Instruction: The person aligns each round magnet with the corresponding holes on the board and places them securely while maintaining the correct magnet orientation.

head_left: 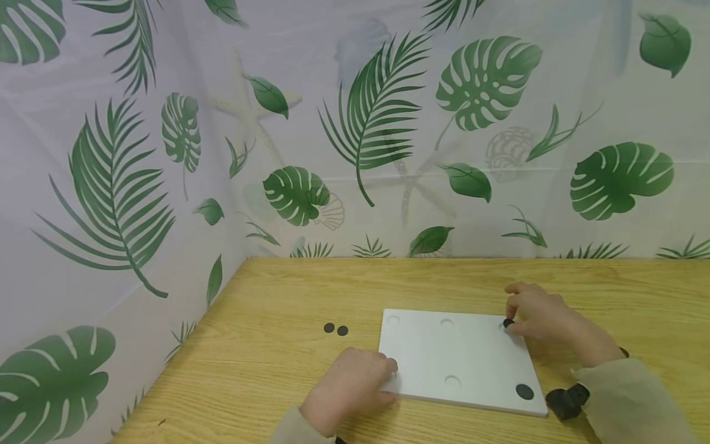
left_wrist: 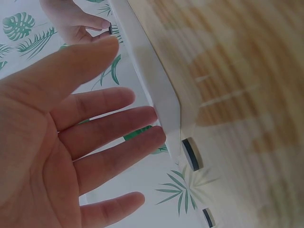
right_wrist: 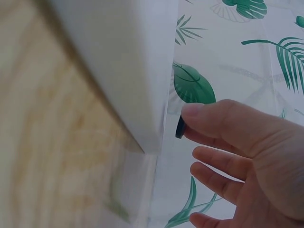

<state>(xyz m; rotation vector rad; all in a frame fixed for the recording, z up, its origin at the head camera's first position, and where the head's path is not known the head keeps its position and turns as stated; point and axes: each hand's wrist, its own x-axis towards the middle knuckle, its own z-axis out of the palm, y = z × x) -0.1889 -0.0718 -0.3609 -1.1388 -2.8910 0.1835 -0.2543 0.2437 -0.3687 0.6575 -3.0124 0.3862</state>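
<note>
A white board (head_left: 438, 354) with round shallow recesses lies flat on the table. My right hand (head_left: 546, 317) is over its far right corner, pinching a black disc (right_wrist: 180, 127) between thumb and index finger, right at the recess there. The disc is tilted on edge in the right wrist view. At the near left corner of the board is my left hand (head_left: 352, 379), holding nothing, its fingers extended in the left wrist view; whether they touch the board I cannot tell. Another black disc (head_left: 524, 391) sits at the near right corner.
Two loose black discs, a left one (head_left: 330, 327) and a right one (head_left: 342, 330), lie on the wooden table (head_left: 266, 364) left of the board. A leaf-patterned cloth (head_left: 355, 123) hangs behind and at the left. Recesses show along the board's far and near sides.
</note>
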